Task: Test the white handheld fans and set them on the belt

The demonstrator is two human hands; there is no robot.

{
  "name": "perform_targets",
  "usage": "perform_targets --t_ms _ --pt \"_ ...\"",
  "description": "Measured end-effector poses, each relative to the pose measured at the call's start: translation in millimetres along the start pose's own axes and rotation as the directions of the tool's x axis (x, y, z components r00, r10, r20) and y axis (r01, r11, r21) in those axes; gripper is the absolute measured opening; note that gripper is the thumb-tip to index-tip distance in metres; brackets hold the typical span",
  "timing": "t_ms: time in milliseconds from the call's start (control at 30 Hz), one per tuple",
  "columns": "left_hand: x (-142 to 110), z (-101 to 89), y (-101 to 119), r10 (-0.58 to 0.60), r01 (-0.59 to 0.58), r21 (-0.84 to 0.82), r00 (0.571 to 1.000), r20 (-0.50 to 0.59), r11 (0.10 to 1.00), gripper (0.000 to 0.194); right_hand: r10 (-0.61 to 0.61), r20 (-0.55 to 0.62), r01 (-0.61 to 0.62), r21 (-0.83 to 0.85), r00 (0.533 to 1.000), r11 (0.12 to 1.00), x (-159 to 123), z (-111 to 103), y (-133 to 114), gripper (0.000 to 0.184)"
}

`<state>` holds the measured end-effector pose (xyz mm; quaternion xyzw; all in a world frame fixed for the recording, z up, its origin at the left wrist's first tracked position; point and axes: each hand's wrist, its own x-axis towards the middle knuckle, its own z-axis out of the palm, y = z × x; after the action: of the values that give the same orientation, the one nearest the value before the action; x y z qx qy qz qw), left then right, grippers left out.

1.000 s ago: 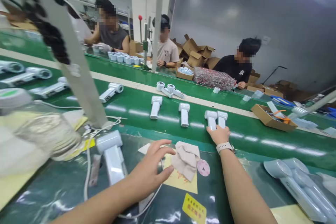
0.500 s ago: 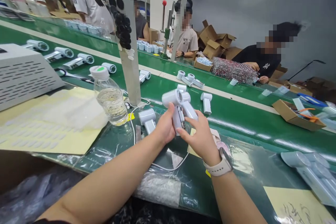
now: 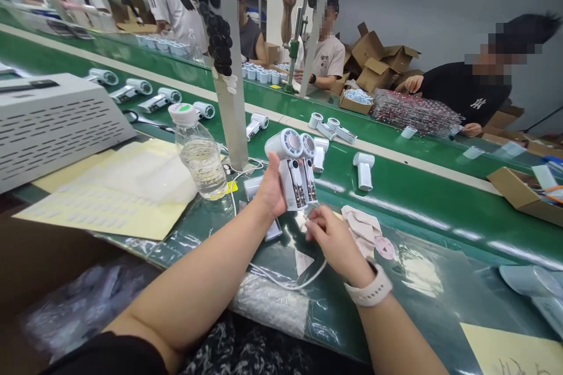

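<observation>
Left hand (image 3: 271,187) clenched around two pale blue handheld blowers (image 3: 294,184), both upright, side by side, just in front of the green conveyor belt (image 3: 409,205). Each has a round vented head with concentric grille rings, smooth glossy plastic, and a straight squared handle. Handle faces show a white panel with a dark strip; detail too small to read.

Right hand (image 3: 336,243): fingers (image 3: 313,227) drawn together at a thin white cable (image 3: 285,281), just below the blowers. Can't tell if they're gripping it. White strap watch (image 3: 369,288) on that wrist.

Belt-side layout: soft beige cloth (image 3: 360,228) folded loosely, just right of the right hand, on a shiny clear plastic sheet (image 3: 197,240). Clear water bottle (image 3: 200,158) stands upright left of the blowers, white cap with green mark. Cream paper sheet (image 3: 109,199) and slotted grey metal box (image 3: 57,123) further left. More blue blowers (image 3: 364,171) lie on the belt. Co-workers (image 3: 328,55) sit across it, among cardboard boxes (image 3: 373,55).
</observation>
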<state>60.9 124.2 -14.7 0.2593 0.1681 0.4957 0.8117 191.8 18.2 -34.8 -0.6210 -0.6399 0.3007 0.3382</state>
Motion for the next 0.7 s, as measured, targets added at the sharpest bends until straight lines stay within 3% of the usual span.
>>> perform_targets --t_ms 100,167,300,467,567,700 --pt "0 0.8 -3 0.035 -0.036 0.051 0.999 0.002 0.998 0.075 0.008 0.199 -0.081 0.362 0.980 0.929 -6 -6 -1 0.025" --pt "-1 3.2 -6 0.041 -0.043 0.079 0.999 0.023 0.996 0.073 0.004 0.221 -0.122 0.522 0.975 0.844 -8 -5 -4 0.034" --pt "-6 9.8 -8 0.038 -0.044 0.073 0.995 0.088 0.996 0.071 0.043 0.051 -0.065 0.628 0.998 0.776 -11 10 -13 0.040" --pt "-10 14.0 -11 0.157 -0.160 0.054 0.986 0.059 0.986 0.071 0.129 -0.102 -0.015 0.726 0.986 0.688 -18 30 -21 0.047" --pt "-11 14.1 -14 0.171 -0.174 0.074 0.984 0.051 0.982 0.071 0.131 -0.099 -0.023 0.708 0.986 0.705 -19 32 -22 0.046" --pt "-11 14.2 -12 0.154 -0.158 0.055 0.986 0.067 0.986 0.073 0.041 -0.127 0.032 0.527 0.991 0.849 -18 22 -22 0.038"
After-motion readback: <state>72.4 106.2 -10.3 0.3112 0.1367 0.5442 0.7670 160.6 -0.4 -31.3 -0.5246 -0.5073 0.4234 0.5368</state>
